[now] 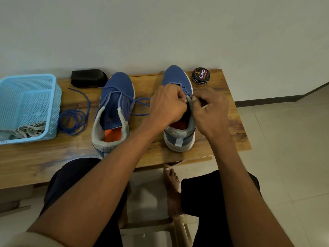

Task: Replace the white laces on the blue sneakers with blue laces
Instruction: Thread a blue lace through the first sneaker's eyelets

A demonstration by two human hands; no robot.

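Two blue sneakers stand side by side on the wooden table (53, 157), heels toward me. The left sneaker (114, 111) has no lace that I can see in its eyelets. A blue lace (140, 101) runs loose across it toward the right sneaker (178, 79), which has blue lace through its front eyelets. My left hand (167, 107) and my right hand (211, 111) meet over the right sneaker's upper eyelets, fingers curled and pinching the lace and the tongue edge. A second blue lace (73, 120) lies coiled left of the sneakers. The white laces (30, 131) lie in the blue basket (53, 97).
A black brush or case (89, 77) sits at the table's back edge. A round tin of shoe polish (201, 75) stands at the back right, close to the right sneaker's toe. My knees and a bare foot (172, 189) are below the table's front edge, with tiled floor to the right.
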